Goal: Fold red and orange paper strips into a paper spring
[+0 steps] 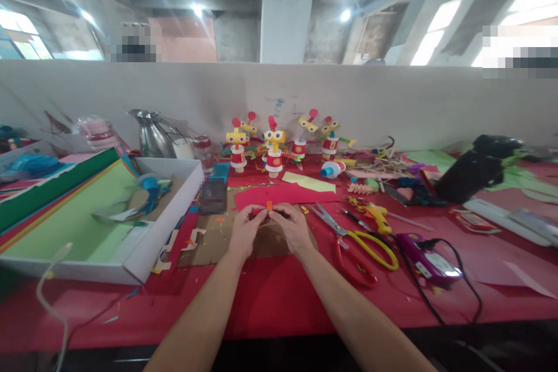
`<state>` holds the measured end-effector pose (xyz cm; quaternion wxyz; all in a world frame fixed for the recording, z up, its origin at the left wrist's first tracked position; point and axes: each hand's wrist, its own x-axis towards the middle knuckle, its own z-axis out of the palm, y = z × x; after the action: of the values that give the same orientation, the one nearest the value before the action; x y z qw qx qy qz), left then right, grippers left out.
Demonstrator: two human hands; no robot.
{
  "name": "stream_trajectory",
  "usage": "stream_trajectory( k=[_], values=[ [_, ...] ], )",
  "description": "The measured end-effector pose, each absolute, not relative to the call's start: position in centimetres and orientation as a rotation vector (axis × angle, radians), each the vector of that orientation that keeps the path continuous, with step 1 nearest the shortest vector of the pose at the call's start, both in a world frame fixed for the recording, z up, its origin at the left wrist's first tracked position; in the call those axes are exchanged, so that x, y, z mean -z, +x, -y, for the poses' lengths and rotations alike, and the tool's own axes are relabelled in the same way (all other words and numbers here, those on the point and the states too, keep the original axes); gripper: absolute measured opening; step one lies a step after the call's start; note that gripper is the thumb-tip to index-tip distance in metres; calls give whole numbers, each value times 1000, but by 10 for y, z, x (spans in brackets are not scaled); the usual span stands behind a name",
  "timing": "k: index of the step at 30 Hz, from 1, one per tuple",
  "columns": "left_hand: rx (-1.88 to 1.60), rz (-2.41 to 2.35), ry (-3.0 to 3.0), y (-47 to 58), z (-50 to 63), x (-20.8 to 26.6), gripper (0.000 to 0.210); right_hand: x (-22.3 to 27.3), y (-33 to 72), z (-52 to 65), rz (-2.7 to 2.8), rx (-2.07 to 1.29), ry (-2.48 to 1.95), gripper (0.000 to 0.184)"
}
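Note:
Between the fingertips of both hands stands a small orange paper piece (269, 206). My left hand (248, 228) pinches it from the left side, and my right hand (293, 225) from the right. Both hands are over a brown cardboard sheet (209, 244) strewn with paper scraps. Just beyond them lies red paper (279, 193). To the right rest large scissors (349, 235) with one yellow and one red handle. Several paper robot figures (274, 154) with yellow heads and red-and-white bodies stand farther back.
At left is a white box (170, 232) holding coloured paper sheets and tape. On the right sit a yellow glue gun (377, 216), a purple power strip (429, 261) with a cable, and a black bag-like object (475, 168). A metal jug (152, 133) stands near the partition (196, 90).

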<state>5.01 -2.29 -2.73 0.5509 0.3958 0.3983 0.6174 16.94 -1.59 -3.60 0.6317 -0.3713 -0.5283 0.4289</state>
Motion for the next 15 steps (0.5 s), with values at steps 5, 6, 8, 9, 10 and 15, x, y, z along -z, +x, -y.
stream_trajectory(
  k=[5,6,8,9,10,15],
  values=[
    [-1443,-968,980,48,22,29,28,36,171,15,1202,-1038,-848,14],
    [-1448,-961,984,48,22,29,28,36,171,15,1192,-1065,-832,15],
    [-1461,-952,990,48,22,29,26,36,171,15,1180,-1106,-803,16],
    [-1464,-958,989,48,22,28,25,36,170,15,1179,-1117,-797,16],
    [-1464,-971,989,48,23,28,25,36,170,15,1178,-1120,-800,16],
    [-1512,-1033,1036,51,24,28,21,33,170,17,1226,-1023,-875,16]
  ],
)
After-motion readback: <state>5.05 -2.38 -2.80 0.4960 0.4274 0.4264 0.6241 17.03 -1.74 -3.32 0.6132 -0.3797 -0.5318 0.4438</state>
